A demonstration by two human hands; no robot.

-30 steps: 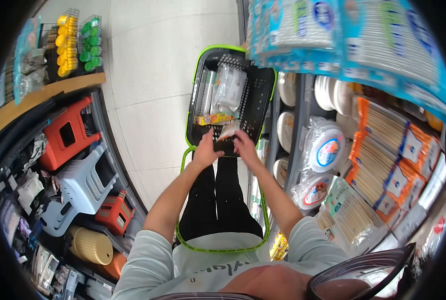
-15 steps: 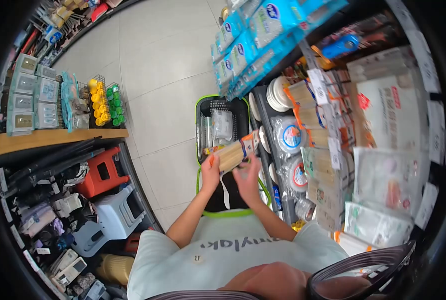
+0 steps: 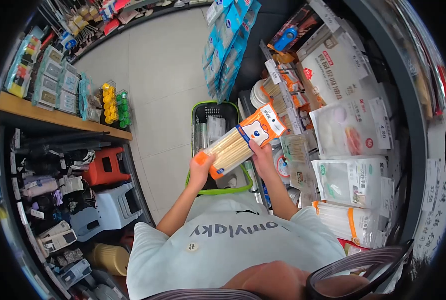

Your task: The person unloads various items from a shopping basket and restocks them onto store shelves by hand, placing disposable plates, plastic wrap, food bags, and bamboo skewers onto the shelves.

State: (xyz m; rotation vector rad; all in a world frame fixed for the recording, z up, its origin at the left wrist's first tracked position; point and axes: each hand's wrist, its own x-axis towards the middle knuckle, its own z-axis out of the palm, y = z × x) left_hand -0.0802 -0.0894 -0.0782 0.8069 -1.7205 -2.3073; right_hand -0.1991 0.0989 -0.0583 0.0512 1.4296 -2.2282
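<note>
A pack of wooden chopsticks (image 3: 231, 148) with an orange bear-print top is tilted up to the right in front of my chest. My left hand (image 3: 202, 169) is closed around its lower left end. My right hand (image 3: 263, 158) grips its right edge near the orange top, thumb on the front. Beyond and below the pack is a black basket with a bright green rim (image 3: 199, 104). Inside it lies a clear-wrapped white packet (image 3: 216, 129); the pack and my hands hide part of the basket.
Close on the right, a shelf carries glove packets (image 3: 350, 181), stacked white paper plates (image 3: 257, 95) and more stick packs. Blue packets (image 3: 229, 50) hang beyond the basket. At left are an orange stool (image 3: 106, 167) and a grey-blue stool (image 3: 115, 202). Tiled floor (image 3: 165, 115) runs between.
The chopstick pack is turned so its printed front shows fully, and it appears larger. My right hand, blurred beside the pack before, now grips its right edge. The view has shifted.
</note>
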